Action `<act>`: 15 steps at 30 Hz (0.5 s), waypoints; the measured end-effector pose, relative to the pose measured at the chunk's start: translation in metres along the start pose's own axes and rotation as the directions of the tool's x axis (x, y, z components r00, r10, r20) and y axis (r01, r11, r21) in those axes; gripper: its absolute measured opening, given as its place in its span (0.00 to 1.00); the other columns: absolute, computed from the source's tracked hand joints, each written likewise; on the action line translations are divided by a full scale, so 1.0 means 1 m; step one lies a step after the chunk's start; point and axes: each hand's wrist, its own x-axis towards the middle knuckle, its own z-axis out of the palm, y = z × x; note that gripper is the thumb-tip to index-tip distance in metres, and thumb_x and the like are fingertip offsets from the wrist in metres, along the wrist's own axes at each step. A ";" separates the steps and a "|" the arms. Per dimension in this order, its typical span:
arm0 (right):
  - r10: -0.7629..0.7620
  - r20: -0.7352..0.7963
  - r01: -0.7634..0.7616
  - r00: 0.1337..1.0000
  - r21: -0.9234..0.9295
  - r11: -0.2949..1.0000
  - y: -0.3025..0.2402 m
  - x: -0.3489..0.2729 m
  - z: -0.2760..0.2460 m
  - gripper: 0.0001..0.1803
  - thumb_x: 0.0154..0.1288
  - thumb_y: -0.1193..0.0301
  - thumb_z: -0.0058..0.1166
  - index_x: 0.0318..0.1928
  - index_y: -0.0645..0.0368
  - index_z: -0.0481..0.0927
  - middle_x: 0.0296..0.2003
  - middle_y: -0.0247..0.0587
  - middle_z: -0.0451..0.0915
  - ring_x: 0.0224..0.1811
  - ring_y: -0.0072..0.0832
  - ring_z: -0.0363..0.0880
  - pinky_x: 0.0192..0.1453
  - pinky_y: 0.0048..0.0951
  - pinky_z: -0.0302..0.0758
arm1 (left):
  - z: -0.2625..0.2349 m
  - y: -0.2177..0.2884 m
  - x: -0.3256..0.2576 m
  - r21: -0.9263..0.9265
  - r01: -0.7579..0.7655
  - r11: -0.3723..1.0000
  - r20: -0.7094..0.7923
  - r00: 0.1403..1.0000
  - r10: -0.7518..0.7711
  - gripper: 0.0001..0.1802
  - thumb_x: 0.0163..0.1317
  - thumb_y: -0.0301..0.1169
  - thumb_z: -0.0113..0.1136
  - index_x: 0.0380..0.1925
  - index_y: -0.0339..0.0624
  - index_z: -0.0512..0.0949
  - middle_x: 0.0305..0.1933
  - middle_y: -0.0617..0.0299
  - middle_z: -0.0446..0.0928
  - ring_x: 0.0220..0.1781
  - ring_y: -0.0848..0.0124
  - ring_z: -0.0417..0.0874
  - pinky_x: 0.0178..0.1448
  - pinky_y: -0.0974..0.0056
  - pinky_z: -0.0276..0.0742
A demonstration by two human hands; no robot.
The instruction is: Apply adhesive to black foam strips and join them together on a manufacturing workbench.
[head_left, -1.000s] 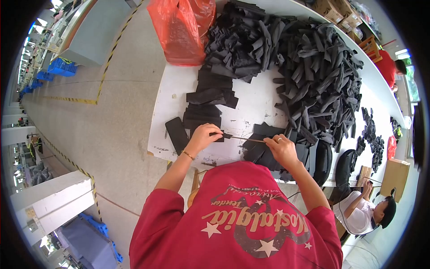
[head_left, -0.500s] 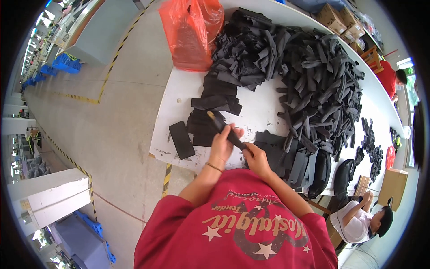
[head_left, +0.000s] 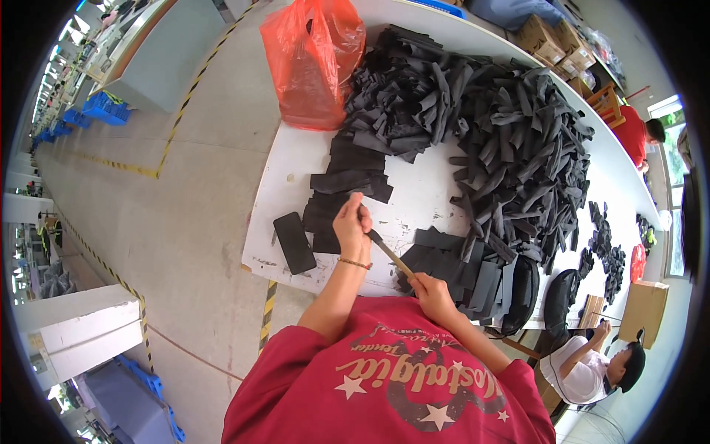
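Observation:
My left hand (head_left: pixel 351 223) is closed around a dark fabric tube (head_left: pixel 374 236) above the table's near left part. From the tube a slim tan stick (head_left: pixel 398 262) slants down to my right hand (head_left: pixel 431 294), whose fingers are wrapped round its lower end. How far the stick reaches into the cloth is hidden by my left hand. Just beyond and beside my left hand lies a row of flat black fabric strips (head_left: pixel 347 182). Near my right hand, overlapping black fabric pieces (head_left: pixel 436 255) lie at the table's front edge.
A black phone (head_left: pixel 294 243) lies left of the strips. Large heaps of black strips (head_left: pixel 521 148) cover the far and right parts of the white table (head_left: pixel 277 181). A red plastic bag (head_left: pixel 310 66) stands at the far left corner. A person in white (head_left: pixel 584 368) sits at the right.
My hands have drawn apart, the right one toward me. The stick's tan length now shows between them; before, dark cloth covered it there and its tip stuck out beyond my left hand.

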 end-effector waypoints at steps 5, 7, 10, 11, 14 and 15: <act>0.000 0.046 0.005 0.999 -0.129 0.992 -0.014 -0.048 -0.046 0.08 0.65 0.71 0.54 0.35 0.64 0.77 0.25 0.58 0.77 0.30 0.53 0.78 0.32 0.43 0.74 | 0.003 -0.003 0.000 -0.056 0.079 0.995 -0.021 0.997 -0.081 0.13 0.64 0.38 0.62 0.36 0.38 0.77 0.13 0.71 0.64 0.10 0.82 0.57 0.15 0.74 0.48; -0.019 0.031 0.025 0.999 -0.201 0.979 -0.024 -0.060 -0.064 0.09 0.65 0.69 0.55 0.33 0.63 0.77 0.24 0.56 0.77 0.28 0.51 0.79 0.31 0.42 0.74 | 0.009 -0.004 -0.001 -0.051 0.100 0.994 0.013 0.995 -0.100 0.14 0.64 0.38 0.62 0.36 0.38 0.77 0.13 0.72 0.64 0.10 0.82 0.56 0.15 0.74 0.48; -0.035 -0.120 -0.033 0.992 -0.517 0.856 -0.020 -0.065 -0.071 0.13 0.59 0.65 0.63 0.30 0.59 0.74 0.18 0.45 0.78 0.19 0.40 0.80 0.22 0.38 0.73 | 0.022 -0.014 -0.008 -0.127 0.209 0.970 0.077 0.977 -0.200 0.14 0.67 0.40 0.59 0.38 0.38 0.75 0.13 0.72 0.63 0.11 0.82 0.55 0.15 0.74 0.49; -0.088 -0.216 -0.013 0.973 -0.427 0.904 -0.009 -0.055 -0.063 0.12 0.58 0.66 0.65 0.32 0.59 0.75 0.16 0.42 0.76 0.17 0.38 0.78 0.20 0.36 0.71 | 0.033 -0.018 -0.013 -0.176 0.241 0.954 0.063 0.970 -0.233 0.14 0.68 0.40 0.57 0.37 0.38 0.75 0.14 0.71 0.63 0.11 0.82 0.56 0.16 0.74 0.49; 0.045 -0.407 -0.032 0.912 0.038 0.999 -0.027 -0.010 -0.037 0.10 0.55 0.72 0.67 0.35 0.59 0.78 0.15 0.36 0.70 0.14 0.28 0.68 0.20 0.26 0.65 | 0.042 -0.036 -0.017 -0.220 0.260 0.940 0.046 0.966 -0.256 0.14 0.69 0.40 0.55 0.37 0.38 0.74 0.15 0.70 0.64 0.12 0.82 0.58 0.17 0.74 0.52; 0.023 -0.428 0.031 0.904 0.119 0.992 -0.033 0.008 -0.028 0.07 0.57 0.76 0.64 0.35 0.61 0.79 0.18 0.34 0.70 0.18 0.23 0.65 0.23 0.24 0.64 | 0.043 -0.040 -0.018 -0.213 0.247 0.945 0.046 0.969 -0.243 0.14 0.69 0.40 0.55 0.36 0.38 0.73 0.16 0.70 0.65 0.13 0.81 0.59 0.17 0.74 0.53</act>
